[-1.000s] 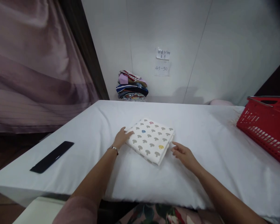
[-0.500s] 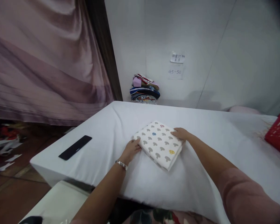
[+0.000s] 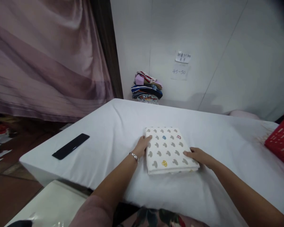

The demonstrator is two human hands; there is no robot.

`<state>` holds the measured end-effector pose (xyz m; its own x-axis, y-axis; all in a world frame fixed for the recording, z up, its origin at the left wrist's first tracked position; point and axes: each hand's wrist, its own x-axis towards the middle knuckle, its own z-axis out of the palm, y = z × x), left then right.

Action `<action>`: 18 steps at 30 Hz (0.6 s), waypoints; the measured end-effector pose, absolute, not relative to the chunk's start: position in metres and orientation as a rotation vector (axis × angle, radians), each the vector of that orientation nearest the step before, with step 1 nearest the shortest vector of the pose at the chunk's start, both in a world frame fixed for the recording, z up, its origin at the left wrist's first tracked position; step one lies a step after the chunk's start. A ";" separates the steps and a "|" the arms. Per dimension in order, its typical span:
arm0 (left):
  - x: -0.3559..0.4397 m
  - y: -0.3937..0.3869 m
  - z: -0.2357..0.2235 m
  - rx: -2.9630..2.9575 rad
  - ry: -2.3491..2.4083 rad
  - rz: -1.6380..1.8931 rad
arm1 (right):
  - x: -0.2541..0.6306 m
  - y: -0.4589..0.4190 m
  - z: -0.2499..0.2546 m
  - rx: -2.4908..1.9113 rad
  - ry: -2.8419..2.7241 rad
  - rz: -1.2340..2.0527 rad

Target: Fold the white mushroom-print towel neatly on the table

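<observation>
A folded white cloth [image 3: 169, 148] printed with grey mushrooms, plus single blue, red and yellow ones, lies on the white-covered table [image 3: 104, 132]. My left hand [image 3: 142, 146] grips its left edge, thumb on top and the other fingers down at the side. At the right edge my right hand [image 3: 198, 156] holds it the same way, its thumb over the top layer. The fingers under the cloth are hidden. Folded layers show along the edge nearest me.
A black phone-like slab [image 3: 71, 146] lies on the table's left. Folded clothes [image 3: 146, 88] are stacked beyond the far edge, below paper signs [image 3: 180, 72] on the wall. A red basket [image 3: 281, 138] stands at the right. A white surface [image 3: 52, 201] sits low at front left.
The folded cloth has turned clockwise, its near edge now facing me, and shifted slightly right. Both hands moved with it, the right one coming nearer to me.
</observation>
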<state>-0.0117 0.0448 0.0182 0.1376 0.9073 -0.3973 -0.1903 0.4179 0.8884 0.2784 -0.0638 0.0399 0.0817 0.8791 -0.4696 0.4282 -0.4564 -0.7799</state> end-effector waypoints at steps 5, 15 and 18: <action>-0.019 0.024 0.019 0.820 1.117 0.835 | 0.278 -0.076 0.048 -1.995 -1.367 1.129; -0.034 -0.012 0.025 0.872 1.184 0.737 | 0.258 -0.045 0.047 -1.772 -0.914 1.472; -0.034 -0.012 0.021 0.860 1.180 0.777 | 0.254 -0.048 0.048 -1.655 -0.845 1.640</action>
<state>-0.0335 -0.0120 0.0214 0.2093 0.8701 -0.4463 -0.0663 0.4680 0.8812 0.2542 -0.0481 0.0478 0.0091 0.8144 -0.5802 -0.0006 -0.5803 -0.8144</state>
